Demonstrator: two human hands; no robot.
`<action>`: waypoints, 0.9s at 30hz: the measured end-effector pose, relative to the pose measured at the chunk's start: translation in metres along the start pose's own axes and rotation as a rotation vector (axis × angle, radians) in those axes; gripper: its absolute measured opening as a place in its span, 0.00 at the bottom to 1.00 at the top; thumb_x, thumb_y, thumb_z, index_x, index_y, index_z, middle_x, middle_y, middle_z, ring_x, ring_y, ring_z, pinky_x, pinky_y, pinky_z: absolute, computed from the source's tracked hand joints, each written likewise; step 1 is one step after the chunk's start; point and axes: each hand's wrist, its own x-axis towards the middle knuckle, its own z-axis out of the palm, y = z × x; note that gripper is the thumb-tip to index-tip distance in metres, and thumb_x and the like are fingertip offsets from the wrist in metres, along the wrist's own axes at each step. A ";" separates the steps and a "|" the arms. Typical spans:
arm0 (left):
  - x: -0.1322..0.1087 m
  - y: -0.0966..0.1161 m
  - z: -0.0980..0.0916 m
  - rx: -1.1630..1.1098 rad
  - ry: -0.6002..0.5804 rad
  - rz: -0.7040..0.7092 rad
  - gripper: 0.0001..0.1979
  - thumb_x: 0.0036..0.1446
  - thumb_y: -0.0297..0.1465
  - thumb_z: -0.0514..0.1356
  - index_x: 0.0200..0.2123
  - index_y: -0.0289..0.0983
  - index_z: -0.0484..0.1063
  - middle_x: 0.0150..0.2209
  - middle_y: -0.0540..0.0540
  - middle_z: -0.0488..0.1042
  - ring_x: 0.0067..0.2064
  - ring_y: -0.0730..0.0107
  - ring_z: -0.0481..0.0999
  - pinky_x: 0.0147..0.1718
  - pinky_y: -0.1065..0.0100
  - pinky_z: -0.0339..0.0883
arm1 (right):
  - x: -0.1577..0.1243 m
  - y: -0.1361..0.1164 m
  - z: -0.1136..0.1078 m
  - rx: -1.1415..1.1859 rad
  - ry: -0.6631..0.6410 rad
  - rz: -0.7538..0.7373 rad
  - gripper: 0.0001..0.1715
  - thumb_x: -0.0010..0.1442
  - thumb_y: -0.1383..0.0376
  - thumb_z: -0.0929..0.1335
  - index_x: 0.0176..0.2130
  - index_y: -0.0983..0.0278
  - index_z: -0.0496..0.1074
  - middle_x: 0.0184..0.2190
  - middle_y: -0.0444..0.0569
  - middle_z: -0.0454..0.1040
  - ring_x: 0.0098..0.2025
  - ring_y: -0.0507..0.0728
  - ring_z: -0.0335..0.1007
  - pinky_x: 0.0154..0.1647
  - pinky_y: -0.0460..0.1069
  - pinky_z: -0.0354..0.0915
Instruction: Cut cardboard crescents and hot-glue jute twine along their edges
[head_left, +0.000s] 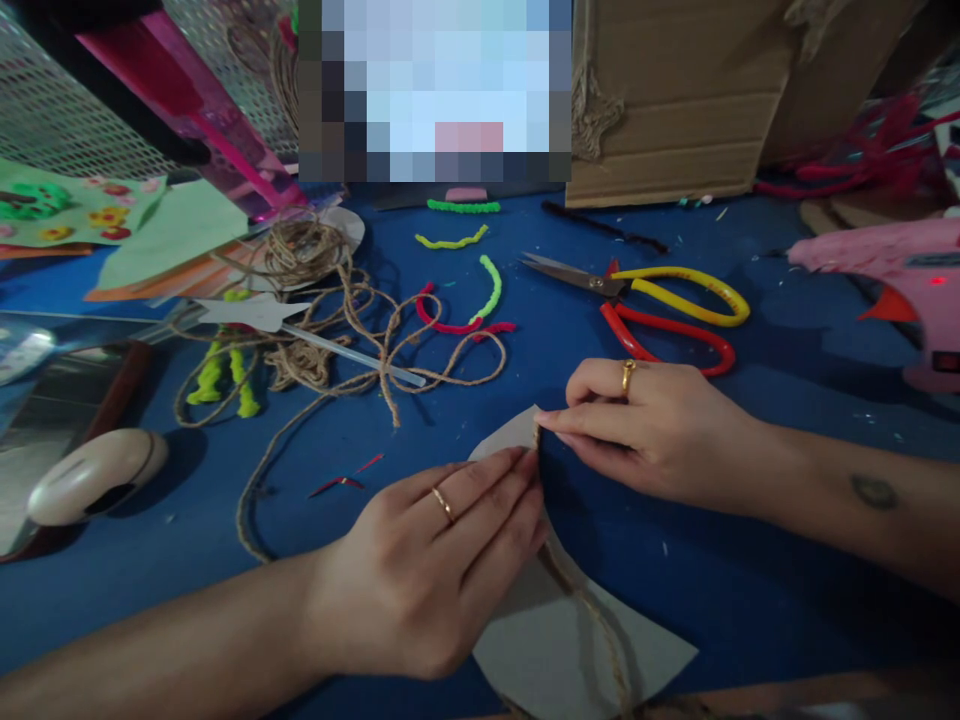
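While the left hand [442, 560] holds jute twine [616, 655] against the pale card cutout [540, 640] on the blue tabletop [720, 570], the right hand [652, 430] pinches twine at the pointed tip — probably keeping it edge-aligned.

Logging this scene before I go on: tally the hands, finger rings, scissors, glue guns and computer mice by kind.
Hands: 2 (left hand, right hand)
Rings: 2
Scissors: 1
Glue gun: 1
Mouse: 1
Total: 7
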 end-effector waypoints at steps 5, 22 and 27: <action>-0.005 0.002 0.002 0.024 0.003 0.050 0.15 0.59 0.22 0.49 0.45 0.25 0.72 0.46 0.35 0.75 0.53 0.56 0.72 0.47 0.63 0.72 | 0.000 0.000 0.000 -0.023 -0.004 -0.005 0.15 0.64 0.67 0.60 0.38 0.65 0.76 0.32 0.48 0.72 0.29 0.49 0.64 0.27 0.46 0.60; -0.003 0.001 0.001 0.025 -0.022 0.068 0.16 0.60 0.22 0.47 0.44 0.26 0.72 0.46 0.36 0.75 0.53 0.56 0.72 0.47 0.63 0.72 | 0.000 0.000 -0.001 -0.001 -0.004 -0.005 0.16 0.64 0.67 0.60 0.37 0.66 0.76 0.32 0.50 0.73 0.28 0.49 0.64 0.26 0.45 0.59; -0.004 0.001 0.002 0.031 -0.025 0.056 0.17 0.60 0.22 0.46 0.44 0.26 0.72 0.46 0.35 0.75 0.52 0.56 0.72 0.46 0.63 0.73 | 0.001 0.000 0.000 0.001 -0.004 -0.003 0.17 0.64 0.67 0.60 0.35 0.68 0.76 0.31 0.50 0.72 0.28 0.50 0.65 0.26 0.46 0.59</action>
